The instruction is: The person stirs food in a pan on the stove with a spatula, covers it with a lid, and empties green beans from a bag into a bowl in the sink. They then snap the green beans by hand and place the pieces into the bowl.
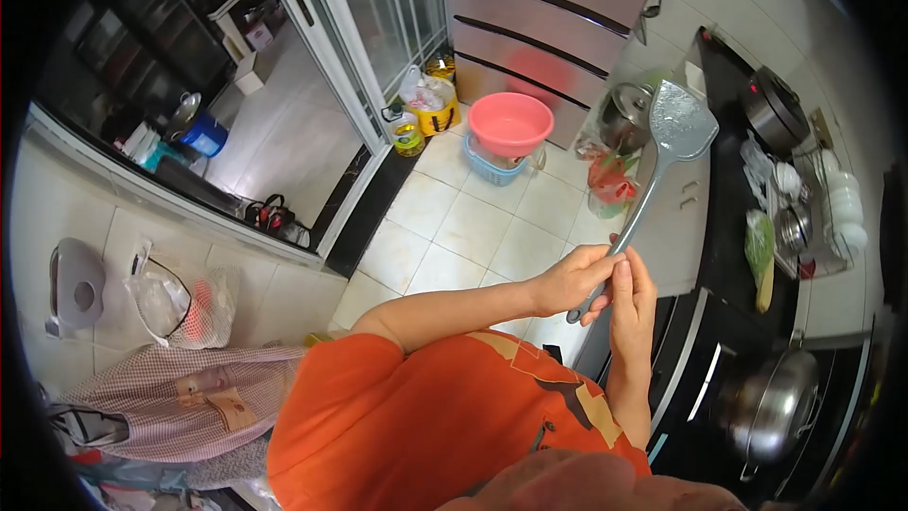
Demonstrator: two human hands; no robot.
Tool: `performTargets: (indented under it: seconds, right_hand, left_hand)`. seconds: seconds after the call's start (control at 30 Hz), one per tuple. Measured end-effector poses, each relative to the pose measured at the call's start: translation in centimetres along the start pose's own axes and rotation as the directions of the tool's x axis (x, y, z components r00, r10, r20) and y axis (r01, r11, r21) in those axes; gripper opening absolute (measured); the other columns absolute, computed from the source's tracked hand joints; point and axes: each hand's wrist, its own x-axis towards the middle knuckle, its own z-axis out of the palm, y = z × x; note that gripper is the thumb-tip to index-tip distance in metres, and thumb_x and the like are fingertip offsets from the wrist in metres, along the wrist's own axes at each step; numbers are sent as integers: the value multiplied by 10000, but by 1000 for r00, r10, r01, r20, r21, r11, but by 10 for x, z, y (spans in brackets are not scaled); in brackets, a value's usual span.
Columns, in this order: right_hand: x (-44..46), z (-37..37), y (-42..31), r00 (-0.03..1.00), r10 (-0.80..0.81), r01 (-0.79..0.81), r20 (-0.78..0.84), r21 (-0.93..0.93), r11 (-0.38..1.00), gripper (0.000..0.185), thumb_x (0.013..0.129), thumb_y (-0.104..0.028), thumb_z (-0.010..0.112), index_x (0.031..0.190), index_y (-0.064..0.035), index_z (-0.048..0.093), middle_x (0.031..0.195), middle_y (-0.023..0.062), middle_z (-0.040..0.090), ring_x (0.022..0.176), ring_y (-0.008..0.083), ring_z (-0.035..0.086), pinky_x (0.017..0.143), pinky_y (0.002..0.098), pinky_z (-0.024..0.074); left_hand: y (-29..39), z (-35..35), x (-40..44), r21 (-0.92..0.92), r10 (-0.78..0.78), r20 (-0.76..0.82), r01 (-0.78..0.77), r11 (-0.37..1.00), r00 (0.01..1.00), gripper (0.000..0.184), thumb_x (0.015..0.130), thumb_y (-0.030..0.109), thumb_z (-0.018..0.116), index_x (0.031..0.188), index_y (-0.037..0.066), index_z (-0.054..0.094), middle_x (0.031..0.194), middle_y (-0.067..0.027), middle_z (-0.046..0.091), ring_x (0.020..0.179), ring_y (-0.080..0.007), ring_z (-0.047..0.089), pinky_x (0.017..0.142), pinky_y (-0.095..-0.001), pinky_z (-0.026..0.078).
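A grey spatula with a wide, wet-looking blade is raised in front of my body, blade up and away from me. My left hand is closed round the lower part of its handle. Against the same handle, from the right side, my right hand presses with its fingers, close to my left hand. The handle's rounded end sticks out below both hands. To the right, a steel wok sits on the black stove.
A pink basin rests on a blue basket on the floor. A rice cooker, leafy vegetables and a dish rack stand along the right counter. The fridge is ahead; an apron hangs left.
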Motion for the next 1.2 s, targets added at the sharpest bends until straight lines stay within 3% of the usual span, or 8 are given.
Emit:
performTargets:
  seconds: [0.43,0.73,0.8,1.0,1.07,1.1,1.17,1.2]
  right_hand:
    - [159,-84,11,966,-35,-27,258,230,973,452,988,-281,422,1254,84,446,798,100,607,438,113,544,410,216,461]
    - [258,-215,0,992,27,-57,119,255,965,350,973,-235,455,1169,48,519,684,103,601,377,130,524,341,229,458]
    - [273,-226,0,999,7,5,-46,249,969,343,986,-252,449,1129,43,550,584,55,559,331,102,467,311,214,385]
    - [330,-272,20,958,-55,125,-281,238,963,305,976,-234,468,1040,44,575,686,95,599,377,125,492,322,231,401]
    - [340,-296,38,888,-49,165,-458,217,962,298,972,-238,478,1021,37,582,806,119,627,506,151,571,434,244,470]
    - [339,-300,28,837,-25,175,-547,223,959,245,962,-192,497,1010,30,588,1020,131,630,848,140,600,680,233,487]
    - [335,-305,20,689,27,184,-724,211,960,246,958,-206,514,998,22,600,1009,123,636,844,147,594,757,263,472]
    - [331,-312,26,624,-4,182,-781,140,973,246,957,-208,519,994,20,604,1003,121,639,841,148,593,780,269,466]
  left_hand:
    - [17,-42,152,-1,43,-156,-44,999,987,388,1025,364,253,934,42,450,531,-41,456,368,-131,456,353,-235,382]
    - [11,-27,334,72,12,-32,-9,997,999,459,1013,396,252,831,42,481,487,-56,468,331,-139,467,317,-229,380]
    - [11,-31,362,69,-14,-32,16,998,999,471,1013,388,248,807,39,488,479,-67,482,330,-148,483,312,-229,382]
    - [11,-58,455,119,-156,181,136,984,971,458,1021,356,241,826,36,503,518,-83,521,383,-167,539,362,-242,426]
    - [-3,-67,488,285,-147,248,73,956,958,531,1013,394,253,810,7,555,537,-97,549,411,-177,559,393,-255,445]
    - [-10,-74,506,327,-317,299,216,920,900,567,1007,415,262,789,-6,572,532,-98,553,410,-176,559,394,-259,449]
    - [-20,-82,534,359,-549,373,429,829,748,632,993,456,289,752,-32,610,519,-100,562,406,-168,558,401,-257,457]
    - [-36,-86,550,373,-513,430,371,850,743,610,991,458,304,762,-23,601,523,-92,562,402,-165,557,399,-256,457]
